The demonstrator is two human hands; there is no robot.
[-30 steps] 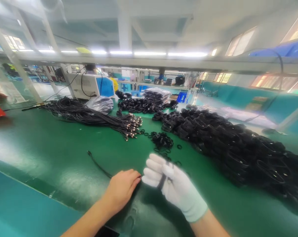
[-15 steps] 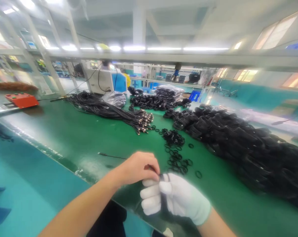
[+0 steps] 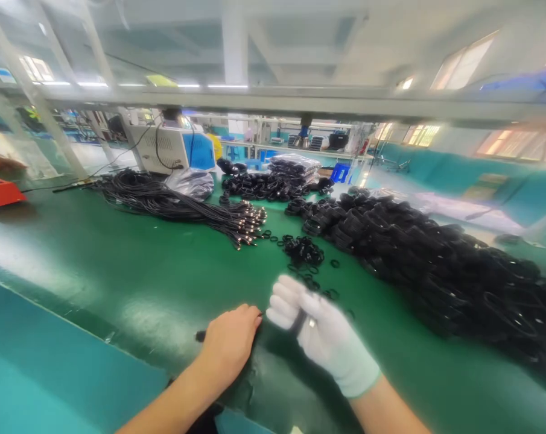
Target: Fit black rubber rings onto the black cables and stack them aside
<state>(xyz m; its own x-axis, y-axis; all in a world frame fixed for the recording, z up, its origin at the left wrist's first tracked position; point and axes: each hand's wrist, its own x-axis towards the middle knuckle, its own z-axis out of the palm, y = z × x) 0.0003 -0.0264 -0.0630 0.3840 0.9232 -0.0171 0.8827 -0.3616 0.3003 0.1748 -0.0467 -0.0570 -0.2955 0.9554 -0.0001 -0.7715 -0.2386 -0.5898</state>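
Low over the front part of the green table (image 3: pixel 173 277), my bare left hand (image 3: pixel 233 337) is closed, palm down, around a thin black cable whose dark end (image 3: pixel 200 336) sticks out on its left side. My right hand (image 3: pixel 315 325), in a white glove, is curled around a black cable piece; a small metal end (image 3: pixel 312 323) shows at its palm. The two hands are apart. Just beyond the glove lie small black rings (image 3: pixel 309 280) and a little heap of black parts (image 3: pixel 303 249).
A bundle of black cables (image 3: pixel 186 208) with metal tips lies at the back left. A large pile of black coiled cables (image 3: pixel 417 259) fills the right side. Behind stand a white and blue machine (image 3: pixel 173 147) and bagged packs (image 3: pixel 294 166). An orange box (image 3: pixel 1 193) is far left.
My left hand has come away from the gloved hand, down and to the left, and now covers the cable on the table. The gloved hand has risen slightly. The view has turned right.
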